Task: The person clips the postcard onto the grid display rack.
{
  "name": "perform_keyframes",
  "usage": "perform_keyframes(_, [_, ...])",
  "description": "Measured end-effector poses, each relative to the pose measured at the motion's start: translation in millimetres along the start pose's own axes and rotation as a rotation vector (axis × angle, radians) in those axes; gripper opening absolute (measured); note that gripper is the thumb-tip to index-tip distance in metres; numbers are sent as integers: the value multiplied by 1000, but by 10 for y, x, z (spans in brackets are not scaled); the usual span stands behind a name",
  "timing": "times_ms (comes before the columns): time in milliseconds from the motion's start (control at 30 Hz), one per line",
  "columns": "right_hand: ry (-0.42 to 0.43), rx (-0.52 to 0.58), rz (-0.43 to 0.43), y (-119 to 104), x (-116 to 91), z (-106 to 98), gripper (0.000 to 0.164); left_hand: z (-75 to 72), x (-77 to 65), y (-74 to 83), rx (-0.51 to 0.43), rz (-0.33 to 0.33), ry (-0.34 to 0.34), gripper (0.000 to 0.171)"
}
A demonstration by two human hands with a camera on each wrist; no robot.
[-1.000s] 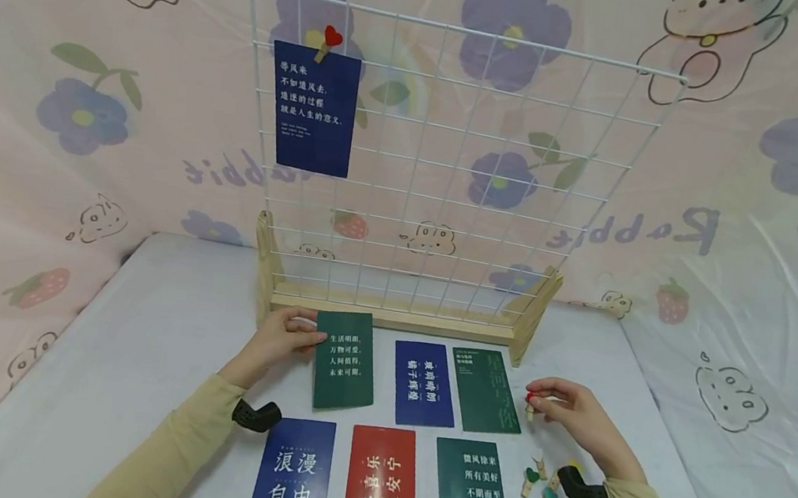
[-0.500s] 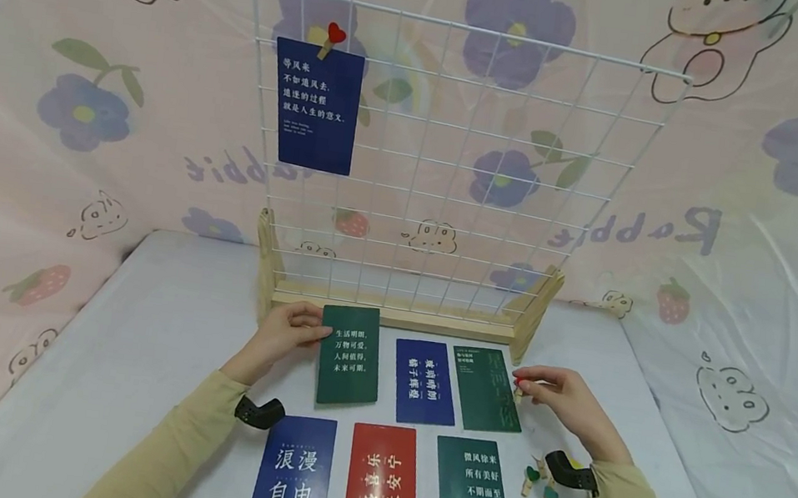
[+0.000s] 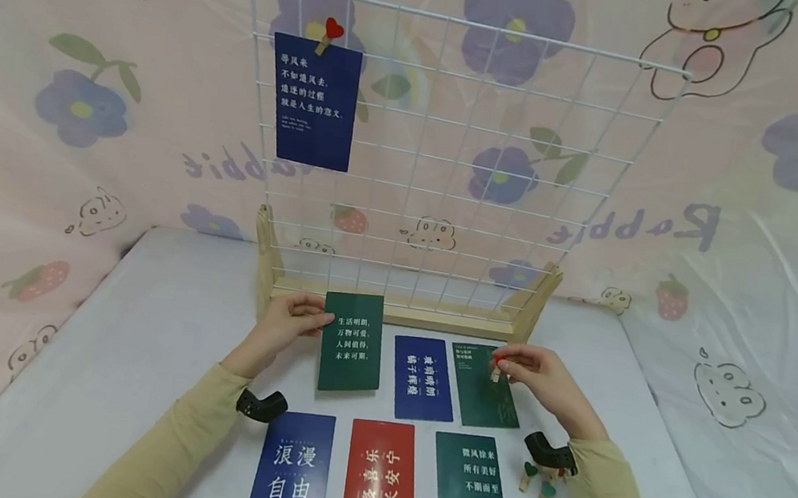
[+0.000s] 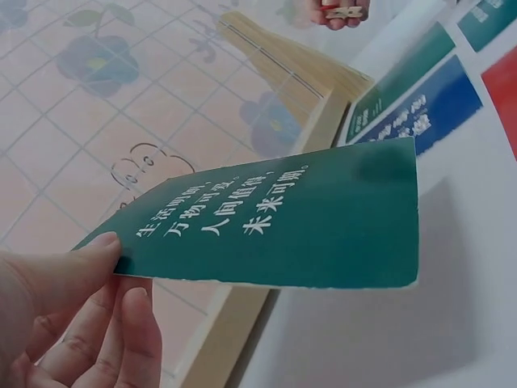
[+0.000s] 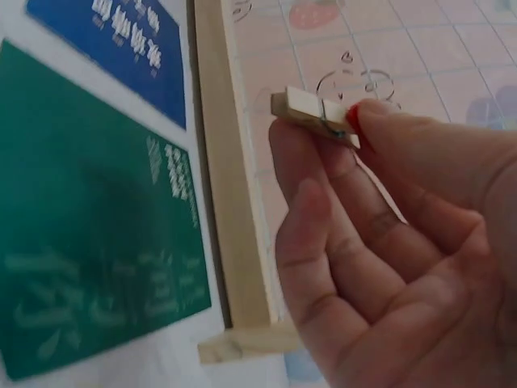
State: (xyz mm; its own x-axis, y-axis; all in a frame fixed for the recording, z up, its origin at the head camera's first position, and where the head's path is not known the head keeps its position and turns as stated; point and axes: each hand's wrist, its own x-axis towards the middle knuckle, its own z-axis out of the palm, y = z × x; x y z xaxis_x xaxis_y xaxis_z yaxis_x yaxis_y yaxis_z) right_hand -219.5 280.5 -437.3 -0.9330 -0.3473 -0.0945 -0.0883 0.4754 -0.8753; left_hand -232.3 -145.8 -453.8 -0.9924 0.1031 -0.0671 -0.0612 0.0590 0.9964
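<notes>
The left hand (image 3: 286, 331) pinches the left edge of a green card (image 3: 352, 344) with white writing, raised above the table in front of the rack. In the left wrist view the thumb lies on the printed face of that card (image 4: 323, 218), with fingers behind it. Between thumb and fingertips the right hand (image 3: 544, 379) holds a small wooden clothespin (image 3: 497, 370) with a red heart, over another green card (image 3: 473, 402). The right wrist view shows this clothespin (image 5: 311, 113) sideways, its heart under the thumb. A white wire grid rack (image 3: 460, 131) stands behind both hands on a wooden base.
A navy card (image 3: 316, 120) hangs at the grid's upper left under a red-heart clothespin (image 3: 330, 36). On the table lie two blue cards (image 3: 423, 378), a red card (image 3: 386, 449) and a green card (image 3: 472, 469). Several heart clothespins (image 3: 544, 497) lie below the right wrist.
The left hand has lifted the green card slightly, toward the rack. The right hand has moved left and toward the rack with the clothespin, from beside the right green card to over it.
</notes>
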Motion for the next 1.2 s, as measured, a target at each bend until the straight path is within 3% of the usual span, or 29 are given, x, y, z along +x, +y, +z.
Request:
perform_keyframes(167, [4,-8,-21,-104,94,56,32,14,0,88,1,12,15,32])
perform_keyframes(500, [108,124,-85,-266,270,267,31,78,-26,206,15,45,54,31])
perform_keyframes(800, [101,116,-152,-440,403,370,27,115,-28,317,21,86,39,31])
perform_keyframes(1200, [58,106,-160,-648,465,420,33,181,-34,454,7,84,60,29])
